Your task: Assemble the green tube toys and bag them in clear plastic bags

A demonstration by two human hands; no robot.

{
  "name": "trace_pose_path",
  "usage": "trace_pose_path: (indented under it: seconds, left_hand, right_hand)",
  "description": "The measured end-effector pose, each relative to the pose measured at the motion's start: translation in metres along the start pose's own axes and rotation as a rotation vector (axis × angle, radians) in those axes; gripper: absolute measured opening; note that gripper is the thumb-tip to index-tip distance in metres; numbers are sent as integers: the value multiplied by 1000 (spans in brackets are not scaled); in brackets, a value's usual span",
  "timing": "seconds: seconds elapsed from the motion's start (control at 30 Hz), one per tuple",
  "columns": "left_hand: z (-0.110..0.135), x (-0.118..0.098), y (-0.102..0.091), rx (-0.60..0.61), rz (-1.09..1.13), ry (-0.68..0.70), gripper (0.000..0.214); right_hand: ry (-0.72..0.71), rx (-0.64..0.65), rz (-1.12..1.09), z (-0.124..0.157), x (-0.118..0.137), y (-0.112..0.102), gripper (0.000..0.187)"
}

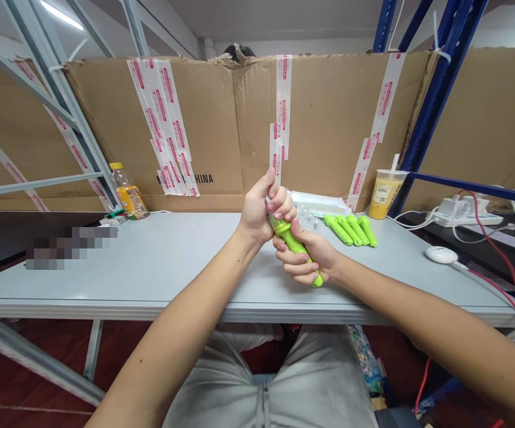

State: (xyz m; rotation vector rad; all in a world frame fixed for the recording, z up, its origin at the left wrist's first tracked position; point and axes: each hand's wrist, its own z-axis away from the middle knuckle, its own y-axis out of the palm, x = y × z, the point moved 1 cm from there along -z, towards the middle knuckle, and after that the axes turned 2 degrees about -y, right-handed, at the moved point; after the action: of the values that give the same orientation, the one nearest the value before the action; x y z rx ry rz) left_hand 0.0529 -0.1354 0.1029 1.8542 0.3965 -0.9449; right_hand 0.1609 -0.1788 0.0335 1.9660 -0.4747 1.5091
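Observation:
Both hands meet above the table around one lime-green tube-shaped handle [294, 242], held at a slant with its rounded end toward the lower right. My left hand [264, 208] is closed round its upper end, where a clear part shows between the fingers. My right hand [304, 255] wraps the green shaft lower down. What the left fingers cover at the top is mostly hidden. Just beyond my right hand lie several matching green handles [350, 230] side by side. Small clear plastic pieces [308, 217] stand beside them, partly hidden by my hands.
A cardboard wall [329, 119] closes the back of the grey table [172, 261]. A yellow-capped bottle [130, 193] is at back left, a drink cup [386, 193] at back right. A clear plastic bag [322, 202] lies behind the handles. A white round device [442, 255] and cables are right.

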Motion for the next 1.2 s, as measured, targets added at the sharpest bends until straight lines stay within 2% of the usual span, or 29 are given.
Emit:
trace_pose_path:
  seconds: [0.07, 0.13, 0.27, 0.33, 0.4, 0.5, 0.63, 0.7, 0.83, 0.9, 1.0, 1.1, 1.2]
  left_hand:
    - [-4, 0, -2, -29, -23, 44, 51]
    - [-12, 3, -6, -93, -46, 131, 51]
    - [-28, 13, -20, -262, -65, 360, 47]
    - [-31, 17, -25, -293, -84, 399, 45]
    - [-31, 20, -26, -275, -84, 393, 43]
    - [-28, 22, -25, -222, -60, 362, 42]
    - [-25, 21, -24, -183, -73, 333, 41]
    - [-25, 21, -24, -152, -102, 324, 41]
    - [-27, 20, -25, -80, -163, 327, 40]
    - [-29, 18, -28, -26, -190, 314, 36]
    - [-34, 12, -37, 5, -240, 273, 39]
    - [-38, 7, -47, 16, -320, 221, 49]
    - [-38, 7, -52, 90, -416, 177, 52]
  right_hand:
    - [3, -16, 71, -3, 3, -6, 56]
    - [-48, -174, 281, -7, 6, -17, 55]
    - [-218, -648, 1093, -11, 6, -29, 31]
    - [-204, -784, 1435, -11, 2, -28, 23]
    - [-140, -841, 1564, -11, -3, -25, 21]
    - [-136, -825, 1484, -11, -7, -24, 24]
    - [-296, -686, 1190, -16, -11, -28, 27]
    - [-320, -640, 1048, -18, -13, -28, 27]
    - [-147, -606, 779, -18, -12, -22, 26]
    - [-105, -605, 687, -14, -5, -20, 25]
    - [-151, -650, 655, -4, 14, -21, 25]
    - [-203, -770, 674, 9, 32, -30, 24]
    - [-194, -855, 883, 17, 38, -40, 22]
